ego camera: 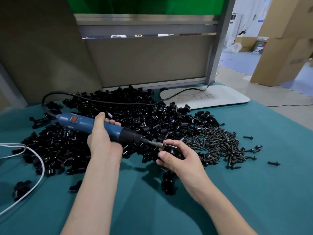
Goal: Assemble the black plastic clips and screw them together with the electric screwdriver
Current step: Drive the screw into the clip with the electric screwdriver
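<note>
My left hand grips the blue electric screwdriver round its barrel, the tool lying nearly level and pointing right. Its metal bit meets a black plastic clip that my right hand pinches between thumb and fingers just above the green cloth. A large heap of black clips spreads behind and left of both hands. Dark screws lie in a pile to the right of my right hand. Several clips sit below my right wrist.
The screwdriver's black cable loops over the heap toward a white tray at the back right. A white cord curves along the left edge of the green cloth. A grey partition stands behind; cardboard boxes at right.
</note>
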A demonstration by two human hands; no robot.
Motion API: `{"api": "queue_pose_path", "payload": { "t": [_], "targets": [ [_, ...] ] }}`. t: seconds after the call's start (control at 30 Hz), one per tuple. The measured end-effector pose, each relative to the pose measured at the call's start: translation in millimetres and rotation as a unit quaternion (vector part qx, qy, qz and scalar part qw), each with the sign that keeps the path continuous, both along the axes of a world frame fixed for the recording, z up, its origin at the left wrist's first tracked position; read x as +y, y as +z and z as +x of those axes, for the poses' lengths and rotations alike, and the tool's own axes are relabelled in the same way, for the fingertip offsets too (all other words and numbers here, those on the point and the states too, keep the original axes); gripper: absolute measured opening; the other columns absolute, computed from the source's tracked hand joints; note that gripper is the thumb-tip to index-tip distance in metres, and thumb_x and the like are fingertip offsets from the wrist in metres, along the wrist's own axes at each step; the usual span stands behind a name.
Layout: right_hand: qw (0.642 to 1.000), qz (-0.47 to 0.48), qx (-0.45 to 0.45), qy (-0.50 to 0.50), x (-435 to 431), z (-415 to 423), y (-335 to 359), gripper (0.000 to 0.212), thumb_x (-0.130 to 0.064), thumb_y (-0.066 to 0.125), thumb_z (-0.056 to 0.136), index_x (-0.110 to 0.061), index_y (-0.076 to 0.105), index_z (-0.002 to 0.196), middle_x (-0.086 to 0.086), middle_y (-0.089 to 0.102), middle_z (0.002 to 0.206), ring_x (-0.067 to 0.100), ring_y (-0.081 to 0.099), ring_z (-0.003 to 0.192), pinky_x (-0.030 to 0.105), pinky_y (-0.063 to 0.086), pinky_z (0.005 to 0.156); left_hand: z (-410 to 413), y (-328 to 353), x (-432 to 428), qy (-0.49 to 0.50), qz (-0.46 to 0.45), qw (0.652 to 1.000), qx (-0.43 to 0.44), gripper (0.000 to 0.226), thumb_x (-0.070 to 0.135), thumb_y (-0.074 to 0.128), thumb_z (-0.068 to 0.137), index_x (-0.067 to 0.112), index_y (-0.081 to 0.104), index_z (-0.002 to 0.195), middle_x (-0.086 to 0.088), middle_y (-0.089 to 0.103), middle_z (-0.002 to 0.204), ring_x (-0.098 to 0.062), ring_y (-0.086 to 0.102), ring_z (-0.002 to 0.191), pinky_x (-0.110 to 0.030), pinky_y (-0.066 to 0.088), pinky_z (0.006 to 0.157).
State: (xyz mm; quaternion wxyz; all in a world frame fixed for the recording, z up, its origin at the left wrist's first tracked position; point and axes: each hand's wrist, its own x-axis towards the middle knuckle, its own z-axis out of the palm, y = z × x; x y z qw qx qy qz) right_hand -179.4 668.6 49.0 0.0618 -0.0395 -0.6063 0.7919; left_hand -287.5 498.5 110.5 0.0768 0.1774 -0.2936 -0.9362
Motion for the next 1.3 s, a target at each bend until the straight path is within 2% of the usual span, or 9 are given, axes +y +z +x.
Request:
{"api": "queue_pose_path", "payload": {
  "t": [0.2, 0.3, 0.5, 0.7, 0.83, 0.93, 1.07, 1.2, 1.3],
  "targets": [
    [1.0, 0.028, 0.008, -0.003, -1.5, -0.7, -3.1, 0.026, -0.02, 0.083, 0.083, -0.036, 0.074, 0.101, 0.0, 0.078, 0.107, 0.025, 0.078, 0.092, 0.035, 0.061, 0.092, -1.2, -2.4, -4.9, -0.005, 0.022, 1.0, -0.017, 0.02, 0.01, 0.073, 0.086, 0.014, 0.054, 0.08, 0.005, 0.059, 0.054, -0.01, 0.057, 0.046, -0.024, 0.054, 0.053],
    [0.999, 0.038, 0.004, 0.004, -1.3, 0.2, -3.1, 0.026, -0.019, 0.083, 0.085, -0.038, 0.073, 0.1, -0.001, 0.078, 0.106, 0.026, 0.078, 0.092, 0.031, 0.06, 0.09, -1.4, -4.0, -6.7, -0.006, 0.019, 1.0, -0.024, 0.02, 0.01, 0.073, 0.086, 0.014, 0.054, 0.08, 0.004, 0.059, 0.055, -0.01, 0.057, 0.047, -0.025, 0.055, 0.055],
    [0.996, 0.085, 0.011, 0.007, 0.0, 1.0, -4.2, 0.028, -0.016, 0.078, 0.09, -0.026, 0.066, 0.113, -0.006, 0.078, 0.107, 0.022, 0.078, 0.091, 0.03, 0.06, 0.089, -0.5, -4.0, -4.6, 0.001, 0.024, 0.999, -0.029, 0.02, 0.007, 0.073, 0.086, 0.011, 0.054, 0.08, 0.004, 0.059, 0.053, -0.01, 0.057, 0.045, -0.023, 0.054, 0.054],
    [0.99, 0.139, 0.028, -0.002, -0.2, 1.9, -4.9, 0.028, -0.021, 0.08, 0.089, -0.043, 0.067, 0.101, -0.007, 0.078, 0.1, 0.015, 0.077, 0.089, 0.02, 0.057, 0.084, 1.0, -3.6, -3.7, 0.003, 0.003, 1.0, -0.028, 0.017, 0.006, 0.071, 0.086, 0.01, 0.055, 0.084, 0.001, 0.06, 0.06, -0.01, 0.057, 0.046, -0.024, 0.053, 0.054],
    [0.99, 0.135, 0.033, -0.001, 1.0, 1.2, -5.8, 0.027, -0.022, 0.08, 0.089, -0.044, 0.067, 0.1, -0.006, 0.077, 0.106, 0.018, 0.078, 0.09, 0.028, 0.06, 0.088, 1.6, -4.4, -2.5, -0.003, -0.009, 1.0, -0.024, 0.016, 0.008, 0.07, 0.086, 0.011, 0.054, 0.081, 0.001, 0.059, 0.058, -0.012, 0.056, 0.049, -0.026, 0.055, 0.059],
    [0.991, 0.128, 0.033, 0.001, 1.1, 1.2, -6.4, 0.026, -0.022, 0.079, 0.09, -0.042, 0.067, 0.102, -0.007, 0.077, 0.109, 0.02, 0.078, 0.09, 0.031, 0.059, 0.092, 3.0, -5.7, -1.7, -0.003, -0.009, 1.0, -0.029, 0.015, 0.008, 0.069, 0.086, 0.012, 0.054, 0.081, 0.002, 0.059, 0.058, -0.012, 0.056, 0.047, -0.025, 0.054, 0.056],
    [0.994, 0.11, 0.027, -0.004, 0.2, 1.0, -6.5, 0.027, -0.021, 0.079, 0.088, -0.027, 0.066, 0.111, -0.004, 0.077, 0.11, 0.023, 0.078, 0.09, 0.043, 0.057, 0.098, 2.9, -6.0, -1.9, -0.005, -0.01, 0.999, -0.04, 0.016, 0.01, 0.068, 0.086, 0.013, 0.053, 0.084, 0.002, 0.059, 0.058, -0.012, 0.056, 0.046, -0.023, 0.053, 0.052],
    [0.994, 0.108, 0.027, 0.003, -0.6, 2.1, -3.6, 0.04, -0.033, 0.08, 0.079, -0.023, 0.064, 0.114, -0.003, 0.077, 0.111, 0.024, 0.078, 0.09, 0.044, 0.057, 0.099, 2.3, -5.6, -2.1, -0.011, -0.012, 0.999, -0.041, 0.016, 0.011, 0.068, 0.086, 0.014, 0.052, 0.086, 0.002, 0.059, 0.06, -0.012, 0.056, 0.049, -0.024, 0.053, 0.054],
    [0.994, 0.106, 0.022, 0.001, -0.8, 2.0, -2.9, 0.036, -0.027, 0.079, 0.082, -0.021, 0.064, 0.115, -0.003, 0.077, 0.111, 0.024, 0.078, 0.09, 0.043, 0.058, 0.099, 2.5, -5.9, -2.2, -0.011, -0.012, 0.999, -0.039, 0.016, 0.01, 0.068, 0.085, 0.014, 0.052, 0.086, 0.003, 0.059, 0.059, -0.012, 0.056, 0.049, -0.023, 0.053, 0.054]
  ]
}}
